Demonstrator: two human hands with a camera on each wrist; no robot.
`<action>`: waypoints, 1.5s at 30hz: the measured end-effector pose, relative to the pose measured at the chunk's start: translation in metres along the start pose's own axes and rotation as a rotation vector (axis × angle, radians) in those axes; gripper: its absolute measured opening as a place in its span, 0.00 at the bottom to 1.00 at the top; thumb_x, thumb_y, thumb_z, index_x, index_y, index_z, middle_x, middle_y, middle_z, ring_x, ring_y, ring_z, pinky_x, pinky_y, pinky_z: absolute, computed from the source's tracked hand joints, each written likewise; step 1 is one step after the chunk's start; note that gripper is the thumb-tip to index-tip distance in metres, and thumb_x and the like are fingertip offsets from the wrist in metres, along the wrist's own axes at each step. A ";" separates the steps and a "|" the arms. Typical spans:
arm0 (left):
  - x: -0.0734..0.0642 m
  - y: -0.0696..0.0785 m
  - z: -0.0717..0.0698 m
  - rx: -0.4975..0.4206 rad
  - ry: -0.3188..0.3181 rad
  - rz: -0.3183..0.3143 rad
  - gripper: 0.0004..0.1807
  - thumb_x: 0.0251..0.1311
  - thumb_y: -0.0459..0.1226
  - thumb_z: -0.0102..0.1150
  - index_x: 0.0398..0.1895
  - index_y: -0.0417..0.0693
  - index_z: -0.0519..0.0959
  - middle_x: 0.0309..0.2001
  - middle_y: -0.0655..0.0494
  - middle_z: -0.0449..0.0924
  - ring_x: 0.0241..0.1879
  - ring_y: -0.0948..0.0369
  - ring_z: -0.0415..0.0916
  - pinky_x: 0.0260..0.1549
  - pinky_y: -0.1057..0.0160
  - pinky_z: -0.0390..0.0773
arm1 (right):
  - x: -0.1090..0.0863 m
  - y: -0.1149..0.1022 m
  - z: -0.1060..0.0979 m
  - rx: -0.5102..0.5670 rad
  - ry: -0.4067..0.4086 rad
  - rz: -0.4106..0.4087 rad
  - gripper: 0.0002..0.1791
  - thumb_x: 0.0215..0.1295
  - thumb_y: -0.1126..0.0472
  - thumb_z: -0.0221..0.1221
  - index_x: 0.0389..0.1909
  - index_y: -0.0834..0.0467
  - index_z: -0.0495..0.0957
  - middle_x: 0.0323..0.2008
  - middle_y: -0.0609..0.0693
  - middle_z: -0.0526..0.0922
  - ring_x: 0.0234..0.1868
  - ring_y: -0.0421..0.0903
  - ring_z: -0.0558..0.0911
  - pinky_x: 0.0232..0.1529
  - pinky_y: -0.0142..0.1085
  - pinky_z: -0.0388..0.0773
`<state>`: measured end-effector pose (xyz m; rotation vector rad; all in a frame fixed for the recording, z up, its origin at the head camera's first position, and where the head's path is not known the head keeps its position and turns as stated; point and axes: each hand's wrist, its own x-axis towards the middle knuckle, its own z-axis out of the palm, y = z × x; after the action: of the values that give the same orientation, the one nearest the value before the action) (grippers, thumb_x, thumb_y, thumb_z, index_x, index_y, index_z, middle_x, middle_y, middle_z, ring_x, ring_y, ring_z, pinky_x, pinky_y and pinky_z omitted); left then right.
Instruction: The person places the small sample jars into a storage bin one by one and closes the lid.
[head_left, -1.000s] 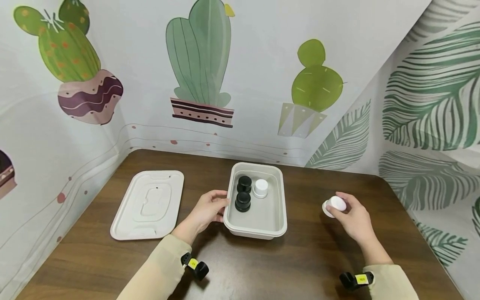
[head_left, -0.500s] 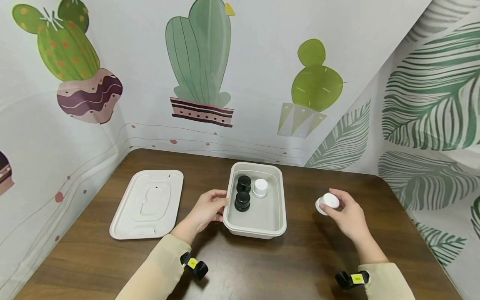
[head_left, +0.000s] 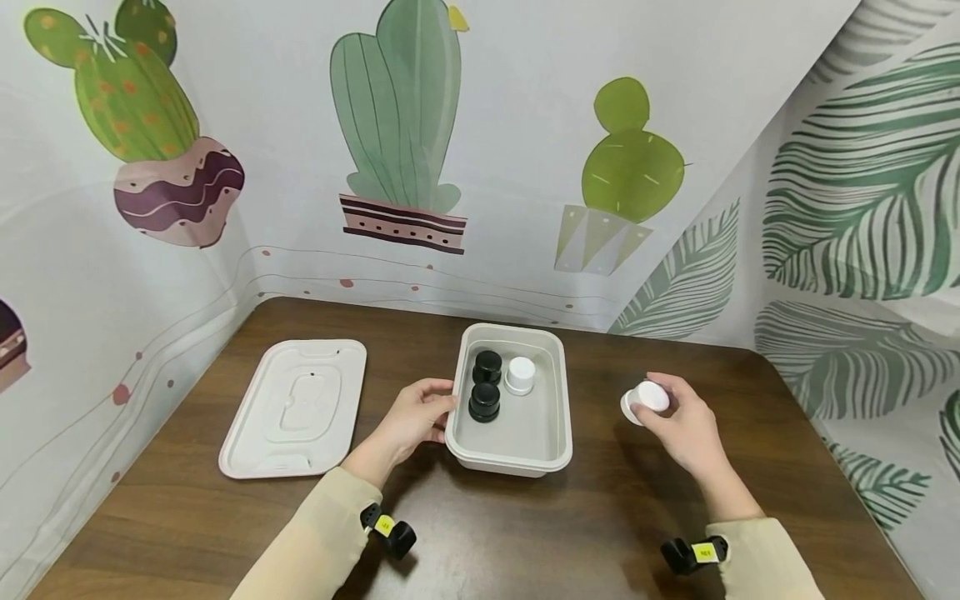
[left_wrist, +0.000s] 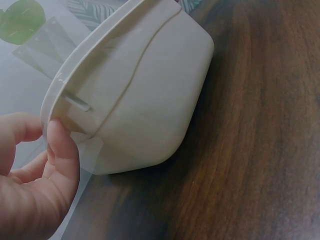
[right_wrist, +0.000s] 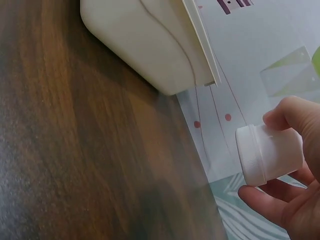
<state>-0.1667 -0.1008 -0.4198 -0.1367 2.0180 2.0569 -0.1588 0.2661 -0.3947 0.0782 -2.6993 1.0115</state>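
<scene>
White jar sits pinched in the right grip.

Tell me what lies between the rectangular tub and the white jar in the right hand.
Only bare wood-grain tabletop: the head view shows nothing standing between the rectangular tub and the white jar in the right hand.

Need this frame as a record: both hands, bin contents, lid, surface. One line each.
left_hand: left hand grips left rim of off-white plastic bin
right_hand: right hand holds ribbed-cap white jar, outside the bin, to its right
bin_contents: far black jar, near black jar, second white jar right of the far black one
lid: off-white lid off, lying left of the bin
surface: brown wood-grain table
</scene>
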 end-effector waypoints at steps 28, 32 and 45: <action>0.002 -0.003 -0.001 0.010 -0.001 -0.013 0.21 0.61 0.33 0.55 0.57 0.38 0.69 0.39 0.43 0.79 0.24 0.62 0.75 0.19 0.67 0.76 | 0.005 -0.019 0.015 0.066 -0.004 -0.041 0.28 0.53 0.61 0.67 0.55 0.65 0.72 0.47 0.63 0.79 0.40 0.50 0.77 0.35 0.19 0.71; 0.002 -0.003 -0.001 0.008 0.003 -0.014 0.21 0.61 0.33 0.55 0.57 0.37 0.69 0.40 0.41 0.79 0.23 0.61 0.75 0.18 0.67 0.76 | 0.005 -0.021 0.018 0.098 -0.002 -0.038 0.28 0.53 0.61 0.67 0.55 0.65 0.72 0.47 0.63 0.79 0.42 0.49 0.78 0.37 0.16 0.70; 0.001 -0.001 0.000 0.003 0.002 -0.010 0.21 0.61 0.33 0.55 0.58 0.37 0.69 0.42 0.40 0.78 0.24 0.62 0.75 0.19 0.67 0.76 | 0.005 -0.030 0.023 0.206 -0.017 -0.015 0.29 0.54 0.62 0.67 0.56 0.66 0.70 0.48 0.64 0.79 0.40 0.26 0.72 0.40 0.12 0.69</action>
<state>-0.1671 -0.1005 -0.4206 -0.1482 2.0169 2.0487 -0.1644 0.2285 -0.3908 0.1464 -2.5964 1.2868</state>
